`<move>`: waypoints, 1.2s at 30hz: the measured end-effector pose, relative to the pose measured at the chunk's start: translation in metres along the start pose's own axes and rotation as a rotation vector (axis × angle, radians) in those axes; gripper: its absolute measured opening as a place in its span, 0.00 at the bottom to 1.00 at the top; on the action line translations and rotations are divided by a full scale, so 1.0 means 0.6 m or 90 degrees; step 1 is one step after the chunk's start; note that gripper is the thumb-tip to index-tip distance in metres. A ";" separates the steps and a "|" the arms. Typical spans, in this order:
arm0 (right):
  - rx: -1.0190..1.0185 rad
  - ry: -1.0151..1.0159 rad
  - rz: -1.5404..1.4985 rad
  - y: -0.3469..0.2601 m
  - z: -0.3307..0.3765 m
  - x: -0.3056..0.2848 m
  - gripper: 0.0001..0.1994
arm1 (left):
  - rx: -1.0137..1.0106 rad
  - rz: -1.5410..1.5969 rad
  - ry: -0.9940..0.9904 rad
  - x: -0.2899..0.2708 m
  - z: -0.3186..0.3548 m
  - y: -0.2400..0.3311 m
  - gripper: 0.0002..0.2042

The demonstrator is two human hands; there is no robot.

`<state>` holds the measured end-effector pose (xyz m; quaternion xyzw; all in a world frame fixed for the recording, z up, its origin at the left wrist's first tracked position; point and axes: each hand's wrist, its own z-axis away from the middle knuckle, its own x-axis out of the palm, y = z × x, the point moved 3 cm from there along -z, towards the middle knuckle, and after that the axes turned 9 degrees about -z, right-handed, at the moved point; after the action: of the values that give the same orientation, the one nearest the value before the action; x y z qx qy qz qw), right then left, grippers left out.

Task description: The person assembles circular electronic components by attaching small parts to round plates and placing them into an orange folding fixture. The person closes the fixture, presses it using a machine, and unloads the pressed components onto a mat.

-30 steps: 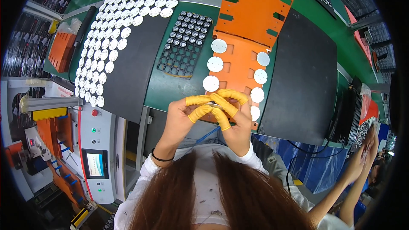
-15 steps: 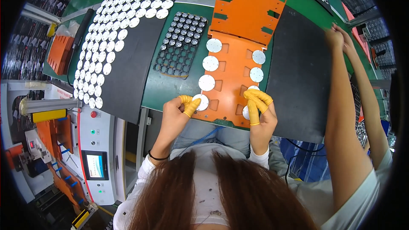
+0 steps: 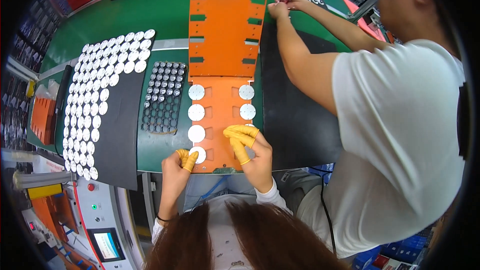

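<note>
An orange hinged fixture lies before me, its lower plate (image 3: 218, 115) flat and its raised panel (image 3: 225, 27) tilted up behind. Round white discs line both edges of the plate, among them an upper right disc (image 3: 246, 92). My left hand (image 3: 176, 171), yellow cots on its fingers, pinches the edge of the nearest left disc (image 3: 199, 154). Over the plate's right half hovers my right hand (image 3: 254, 152), also in yellow cots, with fingers bent and tips close together. Whatever those tips hold is too small to make out. This hand covers the lower right discs.
Left of the fixture stands a black tray (image 3: 162, 97) of small round metallic parts. Farther left, rows of white discs (image 3: 100, 77) cover part of a black mat (image 3: 120, 135). A co-worker (image 3: 395, 135) leans in at right over another black mat (image 3: 300, 120). A control panel (image 3: 102, 215) stands lower left.
The view has shifted, bringing the co-worker's body into sight. My right hand has moved inward, toward the plate's middle. My left hand stays at the nearest left disc.
</note>
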<state>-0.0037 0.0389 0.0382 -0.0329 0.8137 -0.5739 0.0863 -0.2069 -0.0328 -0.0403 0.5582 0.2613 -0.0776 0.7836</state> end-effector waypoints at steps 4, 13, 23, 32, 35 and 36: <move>0.057 0.025 -0.032 -0.006 0.003 -0.004 0.10 | 0.011 0.019 -0.007 0.003 0.002 0.015 0.12; 0.034 0.053 0.003 -0.029 -0.010 0.001 0.10 | 0.025 0.019 -0.029 -0.015 0.001 -0.006 0.13; -0.027 0.037 0.064 -0.034 -0.031 0.024 0.09 | 0.042 0.096 -0.005 -0.040 -0.007 -0.024 0.12; -0.126 0.021 0.144 -0.052 -0.129 0.033 0.11 | 0.055 0.196 0.050 -0.068 -0.010 -0.050 0.09; -0.141 0.019 0.134 -0.063 -0.154 0.047 0.12 | 0.110 0.293 0.084 -0.066 -0.005 -0.070 0.10; -0.139 0.018 0.134 -0.066 -0.158 0.052 0.12 | 0.103 0.290 0.087 -0.067 -0.003 -0.075 0.10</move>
<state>-0.0531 0.1084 0.1032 0.0519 0.8715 -0.4700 0.1304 -0.2605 -0.0546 -0.0581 0.6679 0.1740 0.1183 0.7139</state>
